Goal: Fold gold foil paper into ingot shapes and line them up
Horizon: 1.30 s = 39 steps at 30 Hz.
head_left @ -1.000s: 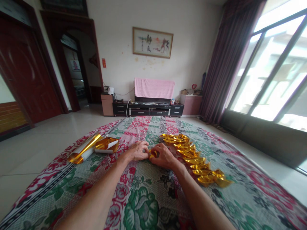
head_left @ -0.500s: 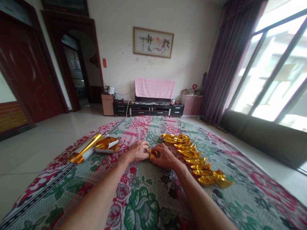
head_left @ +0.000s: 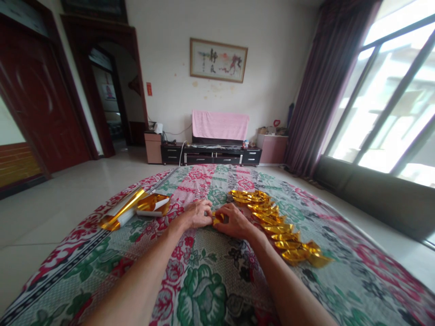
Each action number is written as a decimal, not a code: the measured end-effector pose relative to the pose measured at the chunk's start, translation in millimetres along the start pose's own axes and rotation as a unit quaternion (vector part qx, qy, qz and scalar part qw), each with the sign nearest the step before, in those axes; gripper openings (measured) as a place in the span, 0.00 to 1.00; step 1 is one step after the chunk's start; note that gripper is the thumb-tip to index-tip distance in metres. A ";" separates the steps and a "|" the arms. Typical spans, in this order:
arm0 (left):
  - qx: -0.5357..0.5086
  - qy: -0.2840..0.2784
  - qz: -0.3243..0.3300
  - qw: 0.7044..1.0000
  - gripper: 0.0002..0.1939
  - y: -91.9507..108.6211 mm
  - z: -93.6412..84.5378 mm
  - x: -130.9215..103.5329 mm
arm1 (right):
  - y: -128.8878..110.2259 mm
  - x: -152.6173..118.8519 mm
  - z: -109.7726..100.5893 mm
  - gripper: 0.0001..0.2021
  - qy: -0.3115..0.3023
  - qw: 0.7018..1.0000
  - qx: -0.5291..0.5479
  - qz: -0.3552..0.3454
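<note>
Between my two hands, at the middle of the flowered cloth (head_left: 200, 290), is a small piece of gold foil paper (head_left: 218, 218). My left hand (head_left: 197, 213) is closed on its left end, and my right hand (head_left: 234, 220) pinches it from the right with curled fingers. Part of the foil is hidden by the fingers. To the right, several folded gold foil pieces (head_left: 283, 233) lie in an overlapping row. At the left are a rolled gold sheet (head_left: 127, 209) with a white back and a stack of gold sheets (head_left: 153, 204) with a curled white edge.
The cloth covers a surface with a rounded far edge. Beyond it, across the tiled floor, stands a low black cabinet (head_left: 212, 156) with a pink cloth (head_left: 220, 124) over a screen. A curtain (head_left: 311, 90) and windows are on the right, doors on the left.
The whole view has shifted very slightly. Both hands stay at the same place on the cloth, with the gold foil piece still between them.
</note>
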<state>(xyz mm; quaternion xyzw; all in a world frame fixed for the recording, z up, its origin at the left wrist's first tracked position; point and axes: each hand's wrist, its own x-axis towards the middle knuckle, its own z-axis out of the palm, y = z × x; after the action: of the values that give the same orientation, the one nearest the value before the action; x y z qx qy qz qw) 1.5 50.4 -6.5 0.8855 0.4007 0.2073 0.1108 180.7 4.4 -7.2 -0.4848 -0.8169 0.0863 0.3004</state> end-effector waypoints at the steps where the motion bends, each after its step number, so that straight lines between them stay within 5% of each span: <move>1: 0.001 0.000 -0.001 1.000 0.06 0.3 -0.1 0.0 | -0.4 0.0 -0.4 0.10 -0.002 1.000 0.001 0.001; 26: -0.037 0.002 0.006 0.999 0.06 0.6 -3.4 -3.0 | -2.6 7.9 13.0 0.08 0.025 0.994 -0.034 0.104; 39: -0.071 -0.005 -0.008 0.997 0.05 -3.7 -2.0 -1.6 | -0.7 8.4 14.3 0.07 0.032 0.994 -0.030 0.103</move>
<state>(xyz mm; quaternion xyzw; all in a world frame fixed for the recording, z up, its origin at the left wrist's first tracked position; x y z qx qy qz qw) -2.8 51.7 -6.6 0.8732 0.3918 0.2298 0.1766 169.0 13.3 -15.0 -0.5774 -0.7548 0.0767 0.3016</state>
